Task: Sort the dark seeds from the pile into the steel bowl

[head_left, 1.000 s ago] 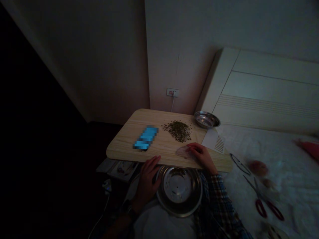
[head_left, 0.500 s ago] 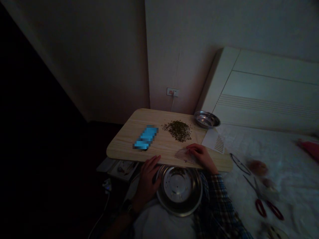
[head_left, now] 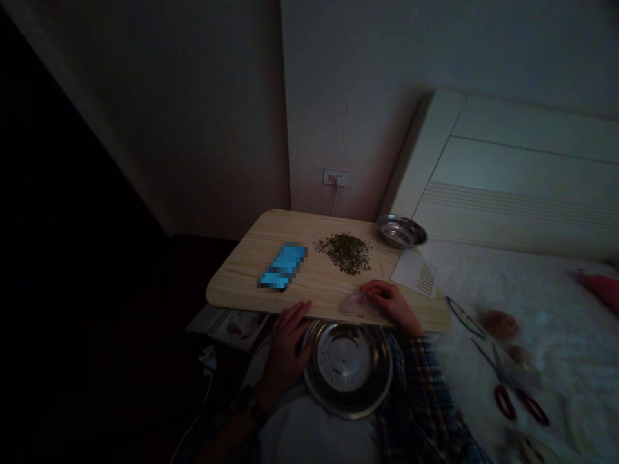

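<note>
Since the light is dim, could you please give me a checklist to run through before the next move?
1. Left hand free of objects: ok.
2. Right hand gripping the translucent piece firmly: cannot tell.
3. Phone apart from the green bits: ok.
4. Green bits gathered without strays: not ok, some lie scattered.
5. Scissors on the bed closed: not ok, blades spread.

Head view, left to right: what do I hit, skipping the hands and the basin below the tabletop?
Phone with a pixelated blue screen → loose pile of small dark-green bits → shallow round steel bowl → open scissors with dark red handles → pinkish-red object at the right edge.
</note>
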Action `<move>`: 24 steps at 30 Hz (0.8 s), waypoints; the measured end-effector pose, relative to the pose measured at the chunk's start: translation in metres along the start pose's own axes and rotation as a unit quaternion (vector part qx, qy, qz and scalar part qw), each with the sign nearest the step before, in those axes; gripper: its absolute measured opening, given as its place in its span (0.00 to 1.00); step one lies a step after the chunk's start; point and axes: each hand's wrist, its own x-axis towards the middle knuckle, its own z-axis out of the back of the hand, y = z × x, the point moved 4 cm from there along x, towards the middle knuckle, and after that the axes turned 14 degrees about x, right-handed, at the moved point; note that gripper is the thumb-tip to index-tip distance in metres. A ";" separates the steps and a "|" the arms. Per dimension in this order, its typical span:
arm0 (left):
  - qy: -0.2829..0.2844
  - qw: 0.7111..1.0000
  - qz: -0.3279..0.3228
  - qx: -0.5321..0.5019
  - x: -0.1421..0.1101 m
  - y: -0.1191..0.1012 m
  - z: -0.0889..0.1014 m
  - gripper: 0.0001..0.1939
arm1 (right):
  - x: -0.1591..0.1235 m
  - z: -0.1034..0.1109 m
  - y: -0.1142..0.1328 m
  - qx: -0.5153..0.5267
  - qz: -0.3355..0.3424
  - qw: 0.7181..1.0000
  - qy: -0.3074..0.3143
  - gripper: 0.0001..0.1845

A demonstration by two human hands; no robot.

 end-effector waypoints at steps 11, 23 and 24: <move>-0.005 1.000 -0.004 0.001 0.002 -0.003 0.003 0.12 | 0.000 0.015 -0.004 0.016 0.031 0.992 -0.122 0.13; 0.003 1.000 -0.003 0.003 0.000 -0.001 0.001 0.12 | -0.003 0.037 -0.016 0.029 0.089 0.961 -0.261 0.16; 0.003 1.000 -0.002 0.003 0.000 -0.001 0.001 0.13 | -0.003 0.038 -0.017 0.026 0.091 0.959 -0.267 0.16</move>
